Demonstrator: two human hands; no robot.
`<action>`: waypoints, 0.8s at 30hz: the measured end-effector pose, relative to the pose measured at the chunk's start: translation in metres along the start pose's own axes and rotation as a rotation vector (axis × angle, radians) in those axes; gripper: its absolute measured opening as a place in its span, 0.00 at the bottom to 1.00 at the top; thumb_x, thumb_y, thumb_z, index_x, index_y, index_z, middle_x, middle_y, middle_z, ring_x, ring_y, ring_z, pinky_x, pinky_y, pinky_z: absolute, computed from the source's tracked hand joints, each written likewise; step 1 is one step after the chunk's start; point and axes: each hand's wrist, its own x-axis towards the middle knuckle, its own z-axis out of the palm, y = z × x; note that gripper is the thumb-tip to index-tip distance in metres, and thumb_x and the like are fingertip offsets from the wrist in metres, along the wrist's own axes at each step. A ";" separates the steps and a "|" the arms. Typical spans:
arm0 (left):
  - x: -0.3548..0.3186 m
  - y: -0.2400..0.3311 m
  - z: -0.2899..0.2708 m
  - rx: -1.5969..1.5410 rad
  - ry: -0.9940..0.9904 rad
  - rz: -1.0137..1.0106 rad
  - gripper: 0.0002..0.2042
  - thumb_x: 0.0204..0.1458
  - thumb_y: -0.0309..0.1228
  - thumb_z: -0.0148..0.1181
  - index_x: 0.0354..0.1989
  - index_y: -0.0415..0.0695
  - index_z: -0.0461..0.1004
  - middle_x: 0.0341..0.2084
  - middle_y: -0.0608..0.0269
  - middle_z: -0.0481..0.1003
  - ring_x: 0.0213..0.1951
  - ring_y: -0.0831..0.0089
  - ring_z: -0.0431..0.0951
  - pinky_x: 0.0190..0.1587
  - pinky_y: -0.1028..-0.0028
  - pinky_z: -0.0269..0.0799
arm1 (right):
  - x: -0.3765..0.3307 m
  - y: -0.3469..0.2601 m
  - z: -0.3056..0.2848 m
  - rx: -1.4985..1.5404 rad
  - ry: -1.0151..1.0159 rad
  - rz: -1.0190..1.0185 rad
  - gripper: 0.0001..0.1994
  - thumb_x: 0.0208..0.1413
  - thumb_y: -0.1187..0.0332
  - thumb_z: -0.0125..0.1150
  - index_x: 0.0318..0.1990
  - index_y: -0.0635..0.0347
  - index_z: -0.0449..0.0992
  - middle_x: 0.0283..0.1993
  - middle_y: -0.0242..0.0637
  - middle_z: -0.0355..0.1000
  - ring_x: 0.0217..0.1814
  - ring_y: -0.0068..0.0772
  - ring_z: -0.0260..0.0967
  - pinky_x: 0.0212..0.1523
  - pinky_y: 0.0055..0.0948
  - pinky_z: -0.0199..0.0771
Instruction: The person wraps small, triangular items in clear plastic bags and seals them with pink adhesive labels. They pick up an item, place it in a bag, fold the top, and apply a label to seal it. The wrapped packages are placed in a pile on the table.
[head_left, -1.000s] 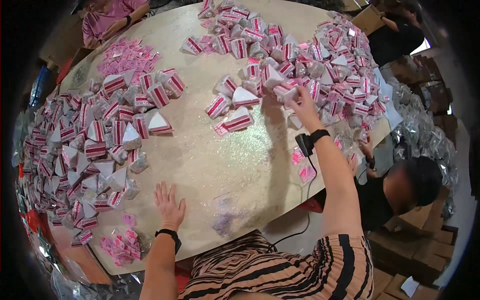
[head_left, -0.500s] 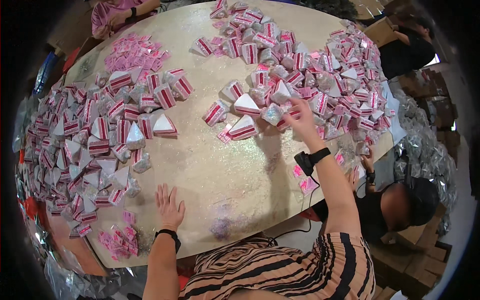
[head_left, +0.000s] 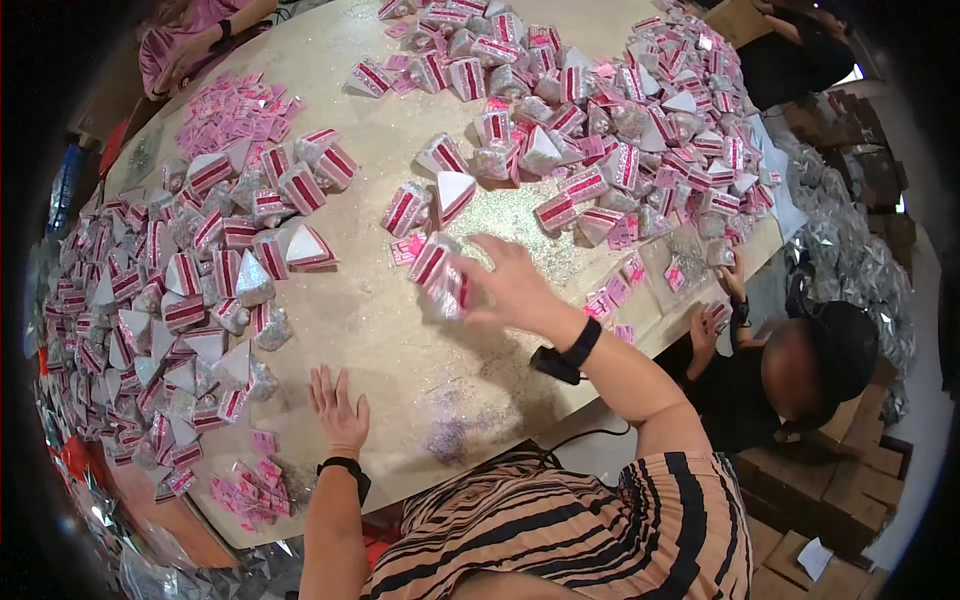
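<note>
My right hand [head_left: 510,285] is over the middle of the table, its fingers closed on a wedge-shaped toy cake slice [head_left: 432,262]. The slice is pink with a dark red stripe and blurred by motion; a second one may be in the same grip. Just beyond it on the table are a white-topped slice [head_left: 455,194], another slice lying tilted [head_left: 407,208] and a small pink card [head_left: 406,249]. My left hand [head_left: 338,408] lies flat on the table near its front edge, fingers spread, holding nothing.
Heaps of similar slices cover the table's left [head_left: 185,305] and far right [head_left: 640,120]. Pink cards [head_left: 235,115] are piled at the far left, more [head_left: 250,495] at the near left. Loose glitter [head_left: 520,215] coats the tabletop. A co-worker in a black cap [head_left: 835,350] works at the right edge.
My right hand has moved left and nearer from the edge of the right heap, now carrying a slice. Some slices that lay by it have shifted or gone from there. My left hand stays flat.
</note>
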 end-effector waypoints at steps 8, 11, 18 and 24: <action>0.002 -0.003 0.002 0.019 -0.006 0.016 0.28 0.46 0.37 0.56 0.59 0.48 0.59 0.63 0.50 0.51 0.66 0.48 0.47 0.64 0.50 0.42 | 0.011 0.141 -0.016 -0.268 -0.189 0.294 0.20 0.50 0.71 0.57 0.53 0.55 0.68 0.50 0.44 0.65 0.53 0.47 0.65 0.50 0.41 0.67; 0.001 -0.002 0.002 0.011 0.001 0.009 0.28 0.48 0.38 0.55 0.59 0.48 0.59 0.63 0.50 0.52 0.66 0.48 0.47 0.64 0.50 0.43 | -0.003 0.084 -0.020 0.028 -0.145 0.179 0.24 0.44 0.68 0.64 0.52 0.57 0.68 0.47 0.45 0.66 0.50 0.48 0.66 0.49 0.39 0.68; 0.000 -0.002 0.004 0.013 0.040 0.025 0.27 0.49 0.35 0.54 0.60 0.48 0.59 0.63 0.50 0.52 0.66 0.49 0.47 0.64 0.50 0.43 | -0.038 0.123 -0.043 -0.245 0.175 0.502 0.26 0.38 0.67 0.68 0.50 0.55 0.71 0.49 0.47 0.64 0.52 0.50 0.63 0.50 0.40 0.67; 0.002 0.001 0.000 -0.008 0.034 0.015 0.28 0.47 0.31 0.54 0.60 0.48 0.59 0.63 0.48 0.53 0.65 0.48 0.49 0.65 0.51 0.43 | -0.045 0.124 -0.005 -0.382 0.232 0.193 0.12 0.45 0.70 0.56 0.40 0.59 0.74 0.41 0.42 0.66 0.47 0.45 0.64 0.45 0.40 0.66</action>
